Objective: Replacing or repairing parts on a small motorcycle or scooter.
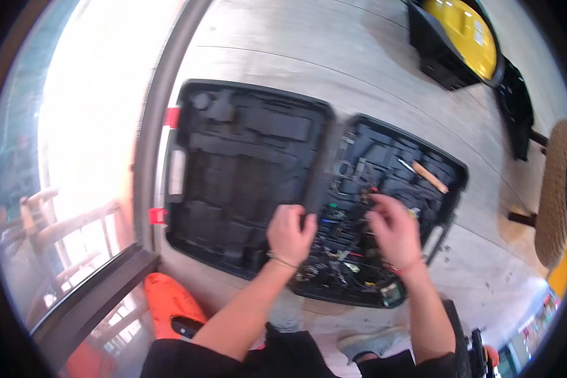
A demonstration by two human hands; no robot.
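An opened black plastic tool case (pixel 246 148) lies on the floor before me, its bare moulded half to the left. The right half (pixel 444 157) holds a jumble of small tools and parts. My left hand (pixel 291 233) is closed above the inner edge of the left half; whatever is in its fingers is hidden. Over the jumble, my right hand (pixel 394 230) has its fingers bent together beside a small dark piece with a red tip (pixel 373 189). A wooden-handled tool (pixel 429 176) rests at the far right, near a metal ring (pixel 342 168).
A glazed door frame (pixel 164 94) runs along the left. An orange object (pixel 173 305) lies by the case's near left corner. At the upper right stands a black-and-yellow container (pixel 457 38), with a round woven seat (pixel 555 195) nearer. My shoe (pixel 372 342) is close to the case.
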